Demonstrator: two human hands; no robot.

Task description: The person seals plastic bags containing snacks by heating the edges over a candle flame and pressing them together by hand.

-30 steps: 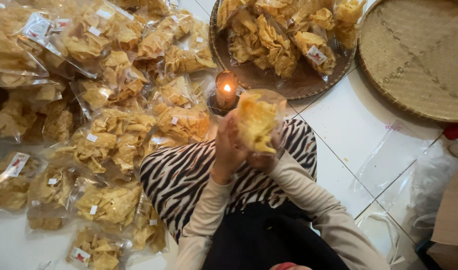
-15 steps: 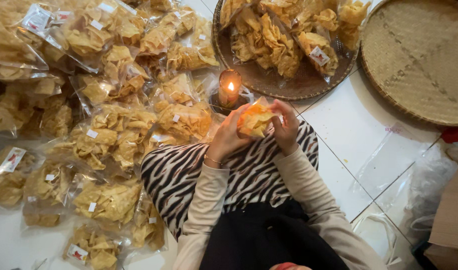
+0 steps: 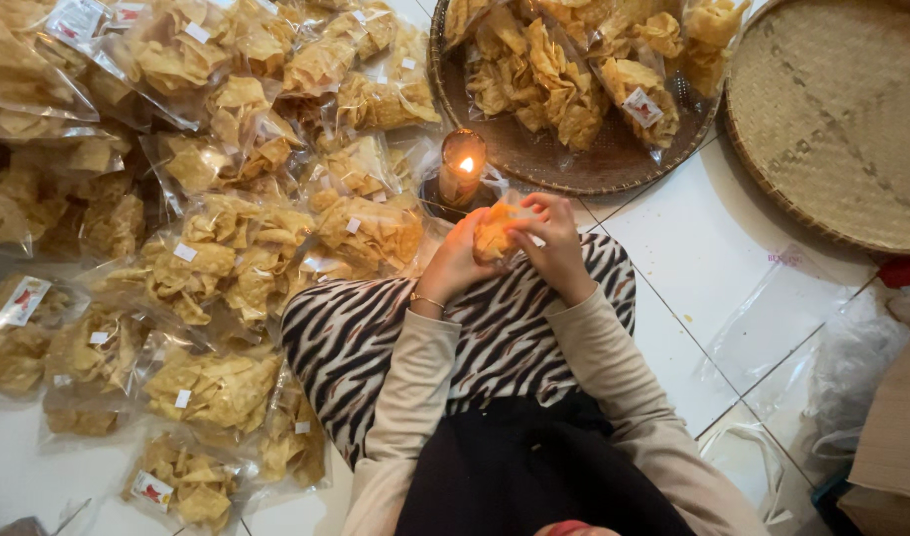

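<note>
head view: chip bag (image 3: 497, 236) pinched between left hand (image 3: 459, 260) and right hand (image 3: 552, 248) (near candle (image 3: 462, 169)).

A lit candle (image 3: 462, 169) is burning just beyond both hands, blocking the way straight ahead. Left of the candle, packed chip bags (image 3: 227, 268) are crowding the floor. Right of the candle, bare white tiles (image 3: 713, 238) are lying open, between the round tray (image 3: 574, 169) and the woven basket (image 3: 832, 119).

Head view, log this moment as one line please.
left hand: holds clear bag of yellow crackers | right hand: pinches bag top | lit candle: just beyond
</note>
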